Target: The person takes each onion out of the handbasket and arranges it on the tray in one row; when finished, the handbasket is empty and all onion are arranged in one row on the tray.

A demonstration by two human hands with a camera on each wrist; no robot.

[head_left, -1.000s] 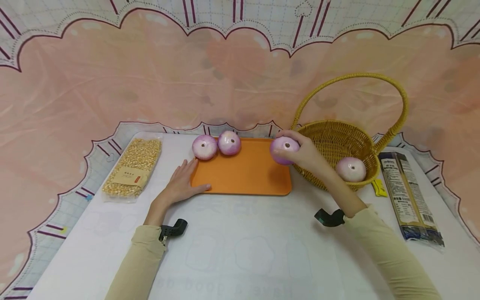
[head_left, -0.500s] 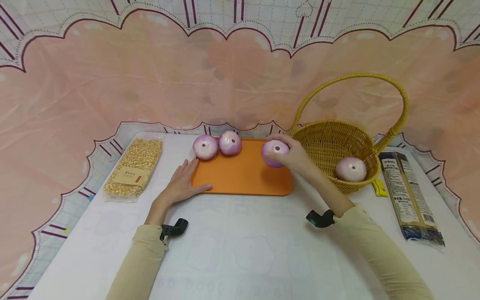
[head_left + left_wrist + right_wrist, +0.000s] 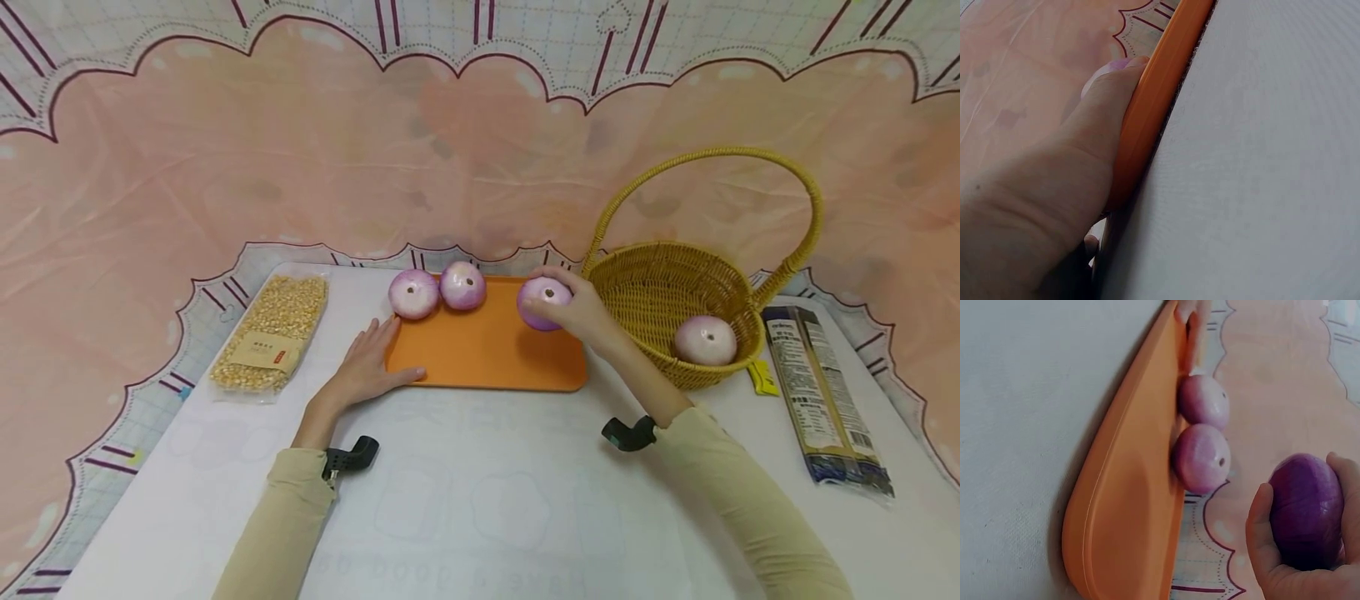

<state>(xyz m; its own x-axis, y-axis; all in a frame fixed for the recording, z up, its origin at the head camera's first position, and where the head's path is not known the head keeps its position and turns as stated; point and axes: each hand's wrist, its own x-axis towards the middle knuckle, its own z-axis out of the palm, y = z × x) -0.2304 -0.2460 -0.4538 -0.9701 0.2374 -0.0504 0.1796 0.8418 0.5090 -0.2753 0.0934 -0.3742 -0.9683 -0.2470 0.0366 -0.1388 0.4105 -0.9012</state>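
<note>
My right hand (image 3: 581, 315) grips a purple onion (image 3: 538, 305) over the right part of the orange tray (image 3: 487, 354); the right wrist view has thumb and fingers curled round this onion (image 3: 1305, 509). Two more onions sit side by side at the tray's back left, the left one (image 3: 413, 294) at the corner and the other (image 3: 462, 286) beside it. At the tray's left end rests my left hand (image 3: 367, 367), fingers spread, thumb along the front edge. In the left wrist view the thumb lies against the orange rim (image 3: 1154, 100), and the other fingers are mostly hidden.
A wicker basket (image 3: 637, 292) with a tall handle stands right of the tray, one onion (image 3: 706, 340) inside. Right of it lie a small yellow packet (image 3: 763, 377) and a long dark-ended package (image 3: 828, 400). A bag of corn kernels (image 3: 270, 333) lies at the left.
My right hand has carried its onion leftward, from beside the basket to over the tray's right part. The left hand stays at the tray's left end.
</note>
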